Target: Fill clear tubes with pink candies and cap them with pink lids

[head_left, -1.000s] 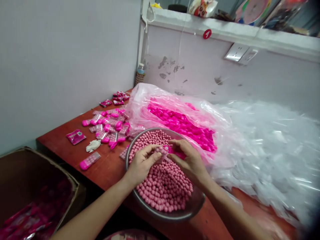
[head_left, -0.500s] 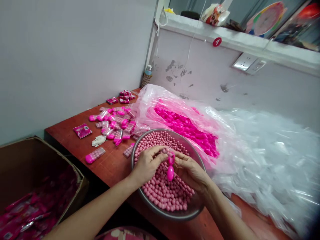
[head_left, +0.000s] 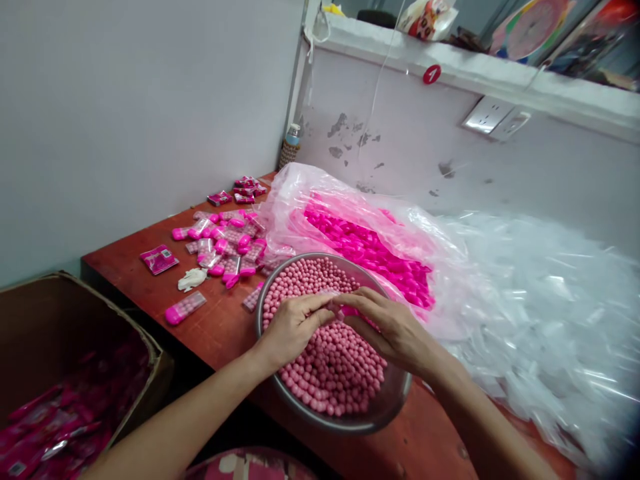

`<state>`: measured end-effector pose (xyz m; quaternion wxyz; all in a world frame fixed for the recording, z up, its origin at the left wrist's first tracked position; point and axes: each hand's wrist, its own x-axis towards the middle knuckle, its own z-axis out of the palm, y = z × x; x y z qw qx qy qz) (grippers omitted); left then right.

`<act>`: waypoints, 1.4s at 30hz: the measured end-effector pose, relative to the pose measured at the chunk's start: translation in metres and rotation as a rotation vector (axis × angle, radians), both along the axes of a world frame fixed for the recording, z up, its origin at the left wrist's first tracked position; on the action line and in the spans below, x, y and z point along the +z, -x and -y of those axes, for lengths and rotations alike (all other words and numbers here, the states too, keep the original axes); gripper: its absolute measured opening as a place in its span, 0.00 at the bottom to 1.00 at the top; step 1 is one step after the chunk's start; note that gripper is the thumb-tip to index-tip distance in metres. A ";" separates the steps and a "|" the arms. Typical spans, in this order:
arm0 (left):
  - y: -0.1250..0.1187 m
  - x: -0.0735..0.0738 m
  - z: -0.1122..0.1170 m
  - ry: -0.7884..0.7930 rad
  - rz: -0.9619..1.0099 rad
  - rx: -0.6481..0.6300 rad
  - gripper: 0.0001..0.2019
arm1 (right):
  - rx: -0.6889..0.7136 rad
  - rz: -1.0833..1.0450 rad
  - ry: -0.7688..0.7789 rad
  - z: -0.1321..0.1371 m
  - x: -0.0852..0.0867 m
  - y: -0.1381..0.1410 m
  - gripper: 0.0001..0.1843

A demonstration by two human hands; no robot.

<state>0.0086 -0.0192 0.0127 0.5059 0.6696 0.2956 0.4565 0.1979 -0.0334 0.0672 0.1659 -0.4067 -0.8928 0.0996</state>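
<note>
Over a metal bowl [head_left: 357, 427] full of pink balls [head_left: 325, 390], both hands meet on a small clear container with a pink cap [head_left: 349, 311]. My left hand [head_left: 290, 328] pinches its clear end between thumb and fingers. Curled over the pink end is my right hand [head_left: 393, 325], which hides most of the cap. Whether the cap is fully closed cannot be seen. Filled containers with pink caps [head_left: 227, 243] lie heaped on the table left of the bowl, and a single one [head_left: 186, 308] lies nearer the table edge.
Behind the bowl lies an open plastic bag [head_left: 300, 180] of pink caps [head_left: 367, 243]. Clear plastic pieces [head_left: 540, 320] are piled at right. Pink packets [head_left: 159, 259] and a crumpled white scrap [head_left: 192, 279] lie on the red table [head_left: 120, 247]. A cardboard box [head_left: 150, 360] holds more packets.
My right hand has turned over and closed over the container's pink end. The pink lid that hung below it is out of sight now. The camera view has shifted slightly.
</note>
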 end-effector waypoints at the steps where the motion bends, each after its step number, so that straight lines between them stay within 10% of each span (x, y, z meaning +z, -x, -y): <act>1: 0.000 0.000 0.000 -0.008 0.001 -0.002 0.13 | 0.017 0.053 -0.001 -0.001 0.002 0.000 0.17; 19: 0.000 -0.004 -0.001 -0.165 -0.189 0.209 0.10 | -0.015 0.128 0.076 0.004 0.014 -0.017 0.09; 42: 0.005 -0.007 0.006 -0.341 -0.167 0.167 0.10 | -0.048 -0.375 -0.150 0.009 -0.030 0.021 0.08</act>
